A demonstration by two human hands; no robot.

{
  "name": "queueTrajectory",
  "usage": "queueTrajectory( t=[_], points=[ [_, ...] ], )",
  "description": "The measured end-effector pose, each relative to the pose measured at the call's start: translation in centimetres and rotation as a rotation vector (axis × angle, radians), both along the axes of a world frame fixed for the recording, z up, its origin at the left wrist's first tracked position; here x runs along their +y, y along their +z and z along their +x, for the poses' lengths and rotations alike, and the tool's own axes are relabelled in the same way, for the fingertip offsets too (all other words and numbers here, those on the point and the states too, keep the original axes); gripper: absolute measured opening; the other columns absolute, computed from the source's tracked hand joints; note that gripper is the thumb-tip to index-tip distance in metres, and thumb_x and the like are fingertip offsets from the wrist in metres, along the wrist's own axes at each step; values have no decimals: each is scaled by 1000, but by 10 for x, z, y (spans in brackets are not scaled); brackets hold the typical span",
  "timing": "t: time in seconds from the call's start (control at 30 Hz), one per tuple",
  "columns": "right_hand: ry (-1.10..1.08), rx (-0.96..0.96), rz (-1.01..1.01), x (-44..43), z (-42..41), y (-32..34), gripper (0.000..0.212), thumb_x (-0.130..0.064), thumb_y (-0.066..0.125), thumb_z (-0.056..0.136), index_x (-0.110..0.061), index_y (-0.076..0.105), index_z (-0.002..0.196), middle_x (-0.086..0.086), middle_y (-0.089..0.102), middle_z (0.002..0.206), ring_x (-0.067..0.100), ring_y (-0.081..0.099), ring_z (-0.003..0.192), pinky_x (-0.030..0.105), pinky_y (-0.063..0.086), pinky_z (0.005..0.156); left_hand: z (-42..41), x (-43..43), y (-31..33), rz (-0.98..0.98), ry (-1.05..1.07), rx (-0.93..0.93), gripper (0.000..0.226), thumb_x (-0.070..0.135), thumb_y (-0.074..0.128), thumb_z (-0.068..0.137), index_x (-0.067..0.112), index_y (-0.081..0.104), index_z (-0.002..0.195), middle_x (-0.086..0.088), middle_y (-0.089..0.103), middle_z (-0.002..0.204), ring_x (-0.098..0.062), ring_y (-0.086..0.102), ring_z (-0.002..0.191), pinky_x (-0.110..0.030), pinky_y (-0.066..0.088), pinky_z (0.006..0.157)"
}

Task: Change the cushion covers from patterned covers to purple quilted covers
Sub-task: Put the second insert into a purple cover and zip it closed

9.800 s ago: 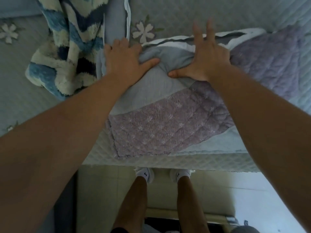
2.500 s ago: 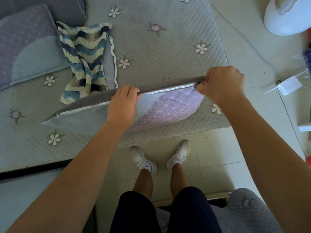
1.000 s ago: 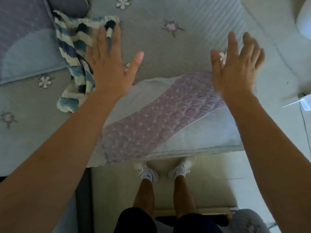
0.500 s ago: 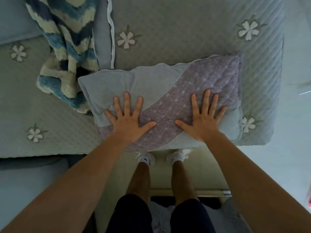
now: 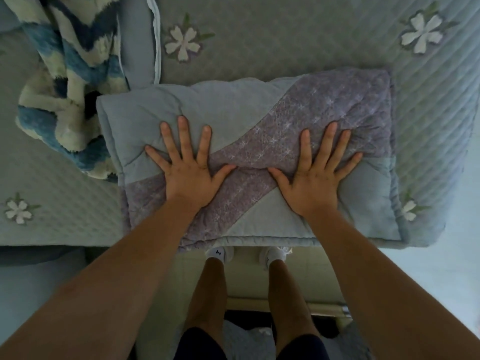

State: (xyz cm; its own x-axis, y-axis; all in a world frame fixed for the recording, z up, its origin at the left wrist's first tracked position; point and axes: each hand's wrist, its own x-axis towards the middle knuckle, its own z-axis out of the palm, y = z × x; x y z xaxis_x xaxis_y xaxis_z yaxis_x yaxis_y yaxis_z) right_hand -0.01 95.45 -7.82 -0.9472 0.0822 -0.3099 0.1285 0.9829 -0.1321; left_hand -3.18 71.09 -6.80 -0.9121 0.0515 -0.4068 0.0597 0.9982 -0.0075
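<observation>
**Entry: cushion in purple quilted cover, being pressed flat**

1. Shoes [image 5: 219, 253]: white, on pale floor, just below the cushion's near edge, partly under it.
2. Left hand [image 5: 191, 175]: fingers straight and spread, palm down on the cushion's near-left half. It grips nothing.
3. Right hand [image 5: 315, 178]: the same, fingers splayed on the purple band on the cushion's near-right half. Fabric puckers round the fingertips, so it bears weight.
4. Cushion [image 5: 228, 110]: lies flat, its near edge at the front edge of the seat. The purple quilted cover is fully on and no zip opening shows.
5. Patterned cover [image 5: 65, 74]: blue and white chevron, crumpled, touching the cushion's far-left corner. Neither hand touches it.
6. Quilted seat cover [image 5: 298, 35]: grey with stitched flowers, under and beyond the cushion.

**Change:** a second ago both hands were lifted clear above the cushion. Half a second ago they lay flat on it, and now they sink deeper.

**Judgement:** this cushion looks finished, with only smoothing left. Putting it in place likely comes next.
</observation>
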Motion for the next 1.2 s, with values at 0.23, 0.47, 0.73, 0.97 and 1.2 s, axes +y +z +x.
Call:
queueTrajectory(
  t=[0.23, 0.47, 0.73, 0.97, 1.2],
  points=[
    [72, 136, -43, 7, 60, 11, 101, -85, 40, 81, -23, 12, 156, 27, 10, 160, 51, 4, 147, 75, 5, 109, 65, -7, 11, -1, -32, 93, 97, 84, 26, 84, 24, 2, 156, -22, -3, 160, -45, -5, 146, -75, 1, 108],
    [26, 61, 25, -1, 0, -8, 96, -85, 34, 83, -27, 11, 156, 24, 11, 160, 46, 11, 146, 69, 6, 110, -6, 2, -8, -127, -27, -44, 85, 78, 8, 89, 27, -19, 151, -18, -1, 160, -43, 0, 145, -72, 2, 107],
    [79, 125, 45, -1, -7, 69, 45, -46, 60, 93, -28, 50, 133, 15, 50, 104, 34, 50, 91, 47, 45, 77, -9, 14, 68, -213, -141, 22, 69, 64, 20, 95, 23, 16, 150, -17, 36, 131, -33, 36, 115, -55, 31, 97],
    [172, 229, -58, -31, 11, 165, 43, -35, 63, 92, -27, 55, 134, 15, 51, 104, 34, 50, 89, 48, 46, 77, 12, -51, 201, -190, -134, 235, 73, 73, 29, 89, 24, 39, 142, -17, 44, 114, -34, 42, 101, -52, 36, 87],
    [345, 373, -111, -172, -35, 219, 42, -39, 57, 96, -28, 53, 137, 13, 50, 104, 32, 48, 88, 45, 44, 77, 19, -198, 253, -225, 91, 383, 78, 80, 30, 83, 25, 43, 137, -18, 44, 111, -33, 43, 98, -51, 33, 87]
  ],
)
